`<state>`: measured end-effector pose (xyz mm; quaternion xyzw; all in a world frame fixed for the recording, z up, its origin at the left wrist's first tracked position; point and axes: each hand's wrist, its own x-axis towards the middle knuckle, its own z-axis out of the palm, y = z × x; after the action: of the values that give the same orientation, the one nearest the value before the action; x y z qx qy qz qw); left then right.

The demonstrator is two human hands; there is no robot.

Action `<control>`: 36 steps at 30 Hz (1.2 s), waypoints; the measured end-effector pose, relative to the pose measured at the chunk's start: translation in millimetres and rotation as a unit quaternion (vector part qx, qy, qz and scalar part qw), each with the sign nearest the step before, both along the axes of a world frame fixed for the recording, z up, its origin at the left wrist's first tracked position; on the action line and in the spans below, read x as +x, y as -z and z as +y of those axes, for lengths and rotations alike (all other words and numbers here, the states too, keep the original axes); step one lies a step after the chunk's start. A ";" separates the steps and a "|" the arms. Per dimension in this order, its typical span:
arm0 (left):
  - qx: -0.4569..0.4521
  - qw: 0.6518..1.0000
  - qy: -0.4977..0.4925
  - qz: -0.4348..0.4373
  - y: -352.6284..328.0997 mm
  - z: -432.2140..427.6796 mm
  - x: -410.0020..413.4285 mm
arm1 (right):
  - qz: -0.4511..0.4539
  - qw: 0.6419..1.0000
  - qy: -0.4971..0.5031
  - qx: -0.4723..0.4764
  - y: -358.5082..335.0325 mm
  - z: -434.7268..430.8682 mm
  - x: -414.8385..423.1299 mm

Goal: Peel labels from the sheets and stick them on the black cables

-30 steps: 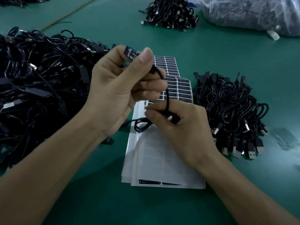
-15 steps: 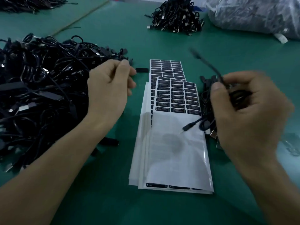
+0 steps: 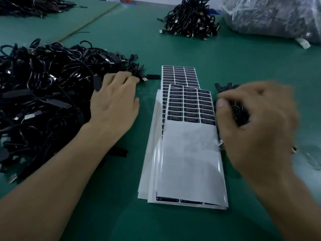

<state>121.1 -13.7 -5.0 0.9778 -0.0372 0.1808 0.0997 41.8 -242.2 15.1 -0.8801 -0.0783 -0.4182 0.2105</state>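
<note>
Green counter (image 3: pixel 173 49) took up basically the whole view. Biggest thing on it was the tangled heap of black cables (image 3: pixel 43 94) on the left, then a clear plastic bag (image 3: pixel 278 16) stuffed with dark stuff at the far right. The stack of label sheets (image 3: pixel 189 162) lay dead centre between the hands, and the top sheet was peeled bare over its near half with rows of black labels (image 3: pixel 191 105) left on the far half. A smaller cable pile (image 3: pixel 191 18) sat way at the back.

The left hand (image 3: pixel 114 103) was palm down at the edge of the big heap, fingers stretched out flat and relaxed, tips touching a cable there. The right hand (image 3: pixel 257 129) was just right of the sheets, fingers curled over a little cable bunch (image 3: pixel 224 86). It was too blurry to tell if it was really gripping one. A lone black plug (image 3: pixel 152 77) lay by the sheets' far left corner.
</note>
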 end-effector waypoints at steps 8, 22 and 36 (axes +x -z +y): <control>0.044 0.998 -0.045 0.011 0.8 -3.6 8.6 | 0.145 0.967 -0.211 -0.016 25.5 26.0 -7.9; -0.100 0.952 0.246 -0.153 -3.8 -19.7 -8.9 | 0.195 0.959 -0.203 0.037 39.4 21.7 0.9; -0.419 0.829 0.342 -0.140 4.1 -44.2 -31.5 | 0.198 0.941 -0.211 0.176 35.8 17.9 0.0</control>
<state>89.6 -57.8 -9.0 0.7311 -0.3030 0.2685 0.5493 41.8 -224.3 -20.7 -0.8575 -0.1439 -0.1884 0.4566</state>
